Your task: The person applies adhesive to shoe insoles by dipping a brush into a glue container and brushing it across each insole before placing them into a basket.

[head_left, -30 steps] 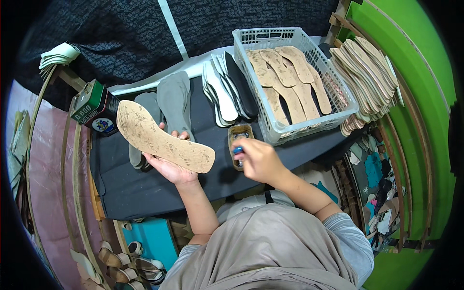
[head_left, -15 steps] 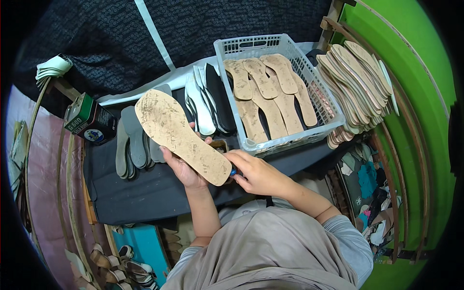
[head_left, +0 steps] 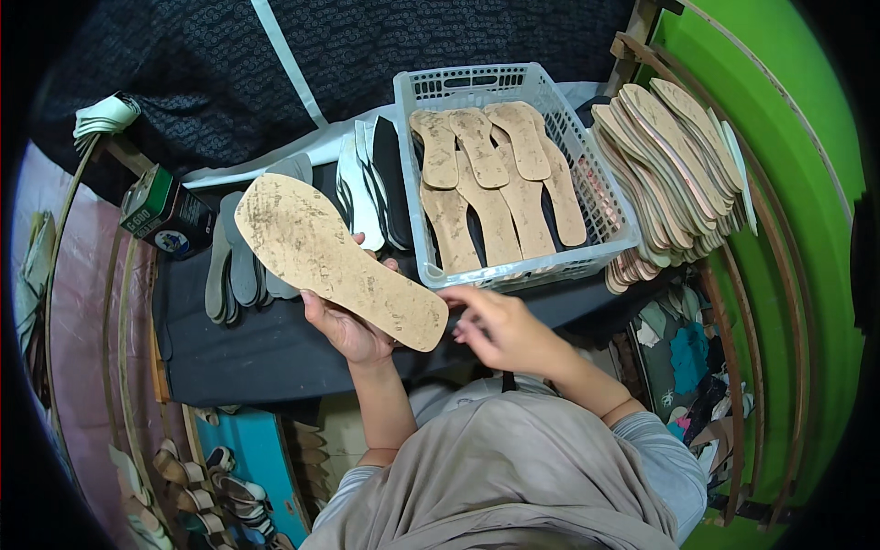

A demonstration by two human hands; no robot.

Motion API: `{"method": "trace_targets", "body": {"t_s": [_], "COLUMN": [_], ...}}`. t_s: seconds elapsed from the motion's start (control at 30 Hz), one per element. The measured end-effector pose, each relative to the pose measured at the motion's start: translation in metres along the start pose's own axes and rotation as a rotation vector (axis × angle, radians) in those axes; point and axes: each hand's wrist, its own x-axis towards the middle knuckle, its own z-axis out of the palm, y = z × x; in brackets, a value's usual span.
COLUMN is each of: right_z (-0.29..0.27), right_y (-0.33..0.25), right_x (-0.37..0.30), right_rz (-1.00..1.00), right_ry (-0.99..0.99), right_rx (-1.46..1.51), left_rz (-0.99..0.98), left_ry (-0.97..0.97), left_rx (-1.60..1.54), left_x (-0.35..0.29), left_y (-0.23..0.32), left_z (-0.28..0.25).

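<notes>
Clearly, the left hand (head_left: pixel 353 335) grasps a sole (head_left: pixel 339 261) above the dark table (head_left: pixel 238 357), while the right hand (head_left: pixel 509 332) curls beside its narrow end, whether gripping anything I cannot tell.

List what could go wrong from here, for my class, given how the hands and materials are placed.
1. The left hand holds the speckled sole around its middle with both ends overhanging, so it might tip or slip.
2. The right hand is very near the sole's narrow end; a bump could twist it.
3. The fanned stack of soles beside the crate could slide if knocked.
</notes>
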Motion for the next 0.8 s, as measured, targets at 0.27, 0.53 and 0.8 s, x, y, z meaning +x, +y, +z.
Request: {"method": "trace_targets", "body": {"t_s": [0.27, 0.53, 0.8], "right_z": [-0.028, -0.043, -0.077], "right_y": [-0.045, -0.035, 0.034], "right_x": [0.018, 0.058, 0.131], "right_rz": [-0.264, -0.141, 0.341], "right_ry": [0.190, 0.301, 0.179], "right_rx": [-0.317, -0.327, -0.734], "left_rz": [-0.025, -0.016, 0.040], "left_ry": [-0.058, -0.286, -0.080], "left_rx": [0.255, 0.299, 0.281], "left_x": [-0.005, 0.006, 0.002], "left_y": [-0.011, 0.002, 0.021], "left_z": [0.036, 0.034, 0.012]}}
